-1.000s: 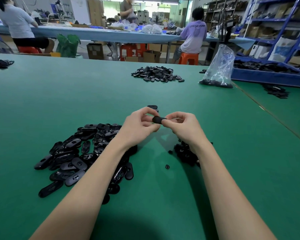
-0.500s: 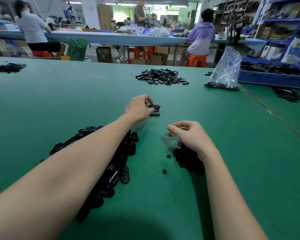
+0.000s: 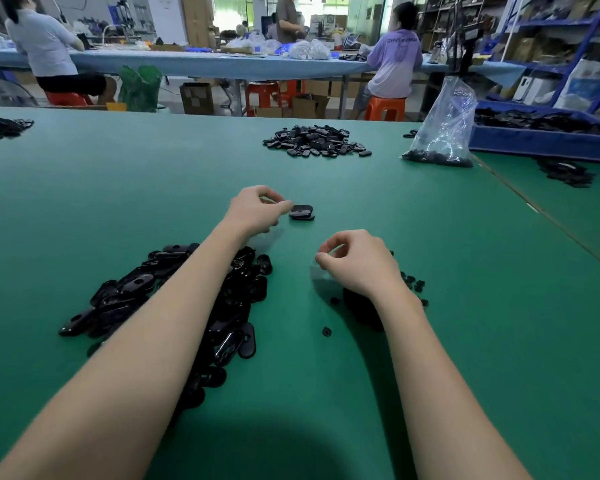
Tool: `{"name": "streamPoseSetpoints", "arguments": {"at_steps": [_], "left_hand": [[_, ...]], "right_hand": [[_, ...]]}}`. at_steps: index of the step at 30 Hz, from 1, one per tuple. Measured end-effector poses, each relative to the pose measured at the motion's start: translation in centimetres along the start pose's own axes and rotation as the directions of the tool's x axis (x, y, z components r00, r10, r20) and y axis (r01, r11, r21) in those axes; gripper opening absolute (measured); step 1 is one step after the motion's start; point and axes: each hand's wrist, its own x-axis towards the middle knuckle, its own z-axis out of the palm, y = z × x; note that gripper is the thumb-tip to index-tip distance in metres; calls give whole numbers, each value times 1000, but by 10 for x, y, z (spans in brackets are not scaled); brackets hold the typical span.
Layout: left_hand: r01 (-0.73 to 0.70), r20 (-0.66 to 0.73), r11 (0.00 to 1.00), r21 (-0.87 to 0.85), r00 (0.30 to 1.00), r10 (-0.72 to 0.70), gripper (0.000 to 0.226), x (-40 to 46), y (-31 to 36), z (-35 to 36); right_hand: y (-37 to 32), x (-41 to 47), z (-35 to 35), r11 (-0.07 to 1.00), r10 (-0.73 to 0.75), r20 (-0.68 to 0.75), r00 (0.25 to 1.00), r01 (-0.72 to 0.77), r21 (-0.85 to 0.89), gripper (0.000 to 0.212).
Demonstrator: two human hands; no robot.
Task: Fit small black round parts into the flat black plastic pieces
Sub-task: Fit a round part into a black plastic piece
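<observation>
Crossing lower frame, left forearm hides part of flat-piece heap (image 3: pixel 125 299); round-part pile (image 3: pixel 411 282) under right wrist. Right hand (image 3: pixel 357 261) loosely curled, empty. Left hand (image 3: pixel 253 209) fingertips beside small stack (image 3: pixel 302 212) at centre, contact unclear. Far heap (image 3: pixel 316 140), plastic bag (image 3: pixel 444 126) upper right.

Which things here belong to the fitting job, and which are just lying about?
Job: pile of flat pieces; small round parts; finished stack; left hand; right hand.

Lying about: plastic bag; blue tray; far pile.
</observation>
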Motion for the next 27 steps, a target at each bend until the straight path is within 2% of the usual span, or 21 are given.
{"name": "streamPoseSetpoints", "arguments": {"at_steps": [2,4,7,9,11,15,20,24,27], "left_hand": [[-5,-28,994,-111,1000,2,15,-24,-5,-12],[-29,-70,988,-151,997,18,13,-44,-11,-20],[-58,-92,988,-144,995,45,12,-59,-16,-25],[-98,-86,989,-107,992,89,10,-62,-14,-26],[-133,-74,988,-76,989,127,9,-64,-11,-28],[-115,-16,986,-124,993,114,10,-66,-10,-27],[-129,5,986,-106,991,130,8,-68,-9,-25],[-158,-10,976,-150,987,159,6,-70,-5,-22],[-161,32,967,-196,985,171,12,-72,0,-16]], "right_hand": [[-9,-4,7,993,-67,-1,998,66,-98,7],[-18,-8,17,978,-154,26,988,156,-138,15],[-29,-15,34,920,-291,73,954,300,-252,31],[-32,-18,44,882,-331,106,938,347,-319,35],[-33,-19,50,882,-327,101,940,342,-325,30],[-33,-17,50,902,-320,-21,947,298,-313,15],[-32,-17,52,865,-368,-70,927,314,-390,18],[-25,-10,33,938,-259,-115,959,222,-268,15],[-17,-3,6,970,-211,-39,977,204,-131,9]]}}
